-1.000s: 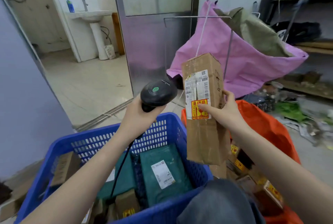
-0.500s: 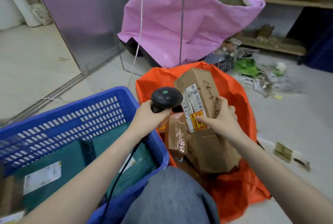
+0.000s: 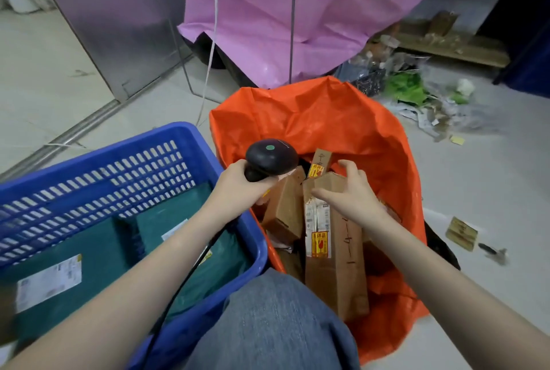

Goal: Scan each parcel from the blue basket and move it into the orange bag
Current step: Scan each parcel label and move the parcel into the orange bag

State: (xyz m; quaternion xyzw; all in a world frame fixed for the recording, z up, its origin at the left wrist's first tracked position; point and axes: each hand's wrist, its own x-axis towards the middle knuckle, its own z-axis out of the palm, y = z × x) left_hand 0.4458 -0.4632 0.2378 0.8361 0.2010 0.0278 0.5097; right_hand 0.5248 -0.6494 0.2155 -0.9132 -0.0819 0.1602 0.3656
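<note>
I see the left hand (image 3: pixel 238 188) clamped round the black corded barcode scanner (image 3: pixel 271 158), over the blue slotted plastic basket (image 3: pixel 119 161) rim. Right hand (image 3: pixel 354 200), fingers spread apart, hovers over the long brown cardboard parcel w/ white label (image 3: pixel 333 247), which stands inside the orange plastic bag (image 3: pixel 327 119) among other boxes.

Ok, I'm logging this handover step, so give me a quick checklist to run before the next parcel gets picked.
1. Long cardboard box inside the orange bag: ok.
2. Right hand released, fingers spread above the box: ok.
3. Left hand gripping the scanner: ok.
4. Parcels left in the blue basket: ok, green mailers remain.
5. Scanner cable free of the basket: cannot tell.
</note>
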